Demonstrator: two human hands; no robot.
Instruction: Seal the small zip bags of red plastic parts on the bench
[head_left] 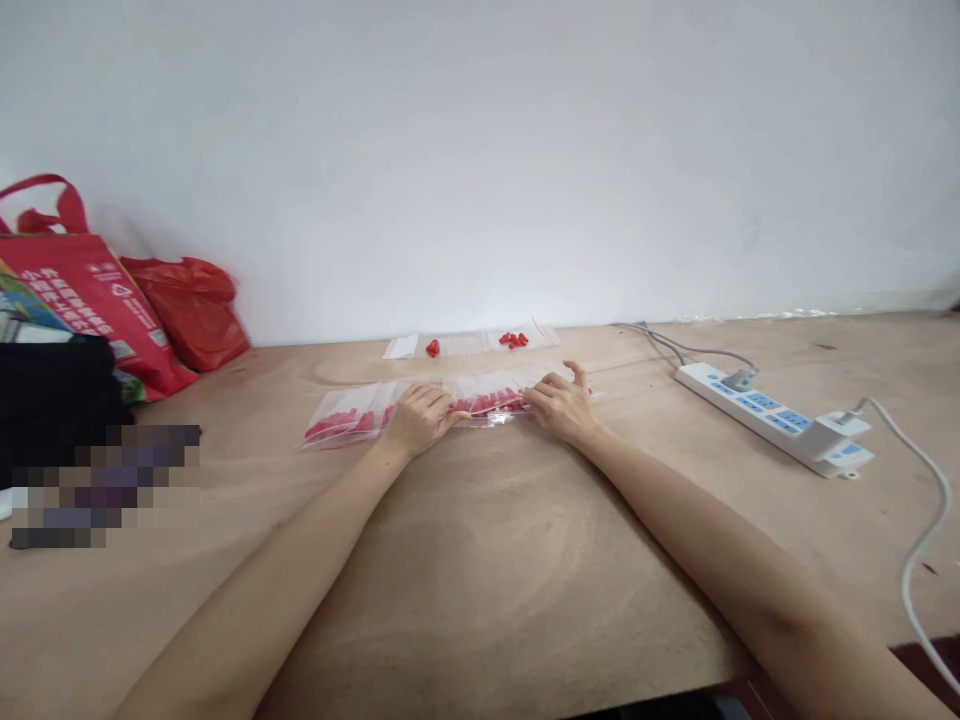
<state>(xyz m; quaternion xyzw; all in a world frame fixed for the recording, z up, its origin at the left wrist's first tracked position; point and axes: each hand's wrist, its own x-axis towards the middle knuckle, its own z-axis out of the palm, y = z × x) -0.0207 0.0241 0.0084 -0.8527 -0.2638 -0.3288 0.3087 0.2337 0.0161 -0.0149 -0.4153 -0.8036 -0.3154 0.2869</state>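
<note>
A row of clear zip bags holding small red pieces (352, 416) lies across the wooden table (495, 560). My left hand (421, 416) rests on this row, its fingers pinching the plastic near the middle. My right hand (561, 402) presses on the right part of the same row, fingers partly spread. Farther back, near the wall, lies a second strip of clear bags (469, 343) with two small clusters of red pieces (513, 340) in it.
A white power strip (772, 414) with plugged cables lies at the right, and a white cable (924, 540) runs toward the front edge. At the left stand a red tote bag (90, 290), a red plastic bag (191, 305) and a black item (52, 395).
</note>
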